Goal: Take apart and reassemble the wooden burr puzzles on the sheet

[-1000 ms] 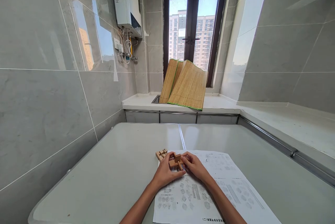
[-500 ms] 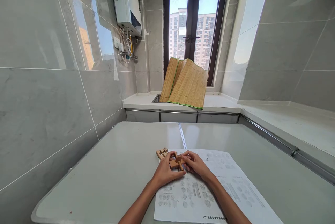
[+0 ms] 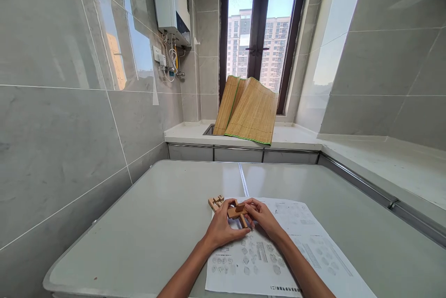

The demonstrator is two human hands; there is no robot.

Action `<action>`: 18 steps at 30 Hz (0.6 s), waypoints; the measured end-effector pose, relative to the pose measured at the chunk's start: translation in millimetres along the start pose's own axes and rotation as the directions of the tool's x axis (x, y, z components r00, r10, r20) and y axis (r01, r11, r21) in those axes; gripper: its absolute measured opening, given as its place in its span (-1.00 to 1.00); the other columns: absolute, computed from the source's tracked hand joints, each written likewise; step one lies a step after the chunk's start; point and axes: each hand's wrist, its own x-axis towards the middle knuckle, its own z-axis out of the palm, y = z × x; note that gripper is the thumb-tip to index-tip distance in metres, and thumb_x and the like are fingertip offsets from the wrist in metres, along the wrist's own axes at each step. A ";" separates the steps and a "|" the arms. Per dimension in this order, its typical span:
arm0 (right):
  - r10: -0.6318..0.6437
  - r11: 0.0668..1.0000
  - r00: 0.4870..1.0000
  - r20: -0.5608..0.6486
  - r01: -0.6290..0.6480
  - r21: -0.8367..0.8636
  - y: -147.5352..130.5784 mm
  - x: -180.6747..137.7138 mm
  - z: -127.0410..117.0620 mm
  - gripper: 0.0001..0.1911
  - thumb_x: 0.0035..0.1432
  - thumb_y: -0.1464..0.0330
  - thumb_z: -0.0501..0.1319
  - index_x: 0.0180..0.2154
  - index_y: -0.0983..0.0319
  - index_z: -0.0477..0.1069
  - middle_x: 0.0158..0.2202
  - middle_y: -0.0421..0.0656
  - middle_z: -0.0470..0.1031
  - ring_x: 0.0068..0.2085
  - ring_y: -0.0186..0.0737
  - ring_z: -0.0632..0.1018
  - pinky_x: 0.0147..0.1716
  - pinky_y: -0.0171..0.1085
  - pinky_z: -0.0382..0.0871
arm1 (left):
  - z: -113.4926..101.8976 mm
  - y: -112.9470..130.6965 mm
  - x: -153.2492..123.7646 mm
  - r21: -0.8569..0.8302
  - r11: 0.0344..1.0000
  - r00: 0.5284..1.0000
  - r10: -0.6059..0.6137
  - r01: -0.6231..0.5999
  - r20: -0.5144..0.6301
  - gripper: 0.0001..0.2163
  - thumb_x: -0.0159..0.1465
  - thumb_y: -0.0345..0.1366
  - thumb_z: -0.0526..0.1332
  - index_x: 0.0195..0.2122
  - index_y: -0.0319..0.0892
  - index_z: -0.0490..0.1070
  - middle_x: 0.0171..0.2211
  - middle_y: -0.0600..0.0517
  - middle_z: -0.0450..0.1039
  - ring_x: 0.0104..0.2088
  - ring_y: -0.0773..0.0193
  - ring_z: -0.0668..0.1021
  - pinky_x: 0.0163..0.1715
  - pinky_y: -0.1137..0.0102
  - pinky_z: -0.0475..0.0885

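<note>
Between my two hands is a small cluster of interlocking wooden puzzle pieces [image 3: 235, 213], held just above a printed paper sheet. My left hand [image 3: 223, 228] closes round its left side, the thumb stretched along the near side below a bar that points toward me. On the right, my right hand [image 3: 259, 215] pinches the cluster's right end with curled fingertips. More notched wooden pieces [image 3: 215, 201] lie just beyond my left fingers, at the sheet's upper left edge. My fingers partly hide where the held pieces join.
The printed sheet [image 3: 251, 279], covered in small diagrams, lies on a pale table [image 3: 139, 233] with a seam down its far half. Behind the table, a bamboo mat [image 3: 252, 112] leans against the window on a white counter [image 3: 296, 136]. Tiled walls flank both sides.
The wooden cluster has turned slightly in my hands, with its near bar now angled further right. Both hands keep their hold, and the view has shifted a little.
</note>
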 end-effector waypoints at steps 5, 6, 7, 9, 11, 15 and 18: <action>0.015 0.990 0.996 -0.092 -0.002 0.142 -4.2 0.4 -7.1 -0.53 0.04 -0.02 0.41 -0.27 0.23 0.45 -0.62 -0.30 0.39 -0.64 -0.39 0.28 -0.62 -0.34 0.14 | 1.6 0.3 -0.9 0.005 1.000 1.000 -0.031 0.031 -0.004 -0.33 -0.10 -0.09 0.52 0.05 -0.10 0.38 -0.05 -0.08 0.50 -0.08 -0.02 0.52 -0.06 0.16 0.44; 0.003 0.987 0.992 -0.129 0.018 0.158 -4.3 1.0 -9.8 -0.53 0.04 -0.02 0.40 -0.25 0.22 0.45 -0.59 -0.29 0.40 -0.63 -0.38 0.29 -0.62 -0.33 0.15 | 2.5 -1.3 -1.0 -0.003 0.999 0.999 -0.044 0.044 -0.002 -0.32 -0.11 -0.07 0.52 0.04 -0.10 0.39 -0.06 -0.07 0.51 -0.09 -0.01 0.53 -0.08 0.17 0.44; -0.011 0.984 0.986 -0.169 0.041 0.174 -4.0 1.8 -12.6 -0.52 0.04 -0.02 0.40 -0.22 0.21 0.44 -0.56 -0.28 0.42 -0.62 -0.38 0.31 -0.61 -0.33 0.17 | 3.5 -3.3 -0.8 -0.013 0.998 0.998 -0.064 0.064 -0.004 -0.31 -0.12 -0.06 0.53 0.04 -0.09 0.40 -0.07 -0.07 0.52 -0.11 0.00 0.53 -0.09 0.17 0.44; -0.039 0.977 0.969 -0.245 0.088 0.194 -2.5 3.8 -17.2 -0.51 0.02 -0.02 0.41 -0.19 0.18 0.43 -0.46 -0.25 0.48 -0.58 -0.37 0.35 -0.59 -0.32 0.21 | 5.8 -8.2 0.9 -0.065 0.991 0.993 -0.116 0.116 0.001 -0.30 -0.14 -0.03 0.54 0.04 -0.09 0.41 -0.09 -0.06 0.53 -0.13 0.02 0.53 -0.11 0.19 0.44; -0.059 0.983 0.946 -0.317 0.111 0.147 0.6 5.6 -19.6 -0.50 0.00 -0.03 0.42 -0.19 0.17 0.42 -0.39 -0.19 0.55 -0.53 -0.32 0.42 -0.55 -0.30 0.26 | 7.2 -12.7 4.2 -0.206 0.963 0.985 -0.168 0.175 0.048 -0.33 -0.07 0.00 0.51 0.05 -0.13 0.41 -0.12 -0.08 0.55 -0.17 0.06 0.56 -0.15 0.23 0.45; -0.141 0.977 0.898 -0.417 0.058 -0.207 9.6 6.8 -17.9 -0.53 0.06 -0.08 0.33 -0.25 0.18 0.44 -0.38 -0.07 0.62 -0.41 -0.13 0.54 -0.47 -0.22 0.34 | 3.7 -13.9 10.4 -0.514 0.804 0.952 -0.216 0.299 0.216 -0.47 0.22 0.11 0.29 0.01 -0.23 0.43 -0.09 -0.17 0.59 -0.18 0.09 0.60 -0.19 0.27 0.46; -0.184 0.940 0.879 -0.440 0.027 -0.340 15.1 5.2 -15.3 -0.60 0.02 -0.03 0.37 -0.35 0.15 0.44 -0.43 -0.10 0.61 -0.40 -0.08 0.55 -0.41 -0.19 0.34 | -2.8 -8.4 10.6 -0.614 0.719 0.942 -0.195 0.327 0.274 -0.47 0.34 0.15 0.14 -0.04 -0.26 0.50 -0.05 -0.21 0.59 -0.13 0.06 0.61 -0.14 0.27 0.47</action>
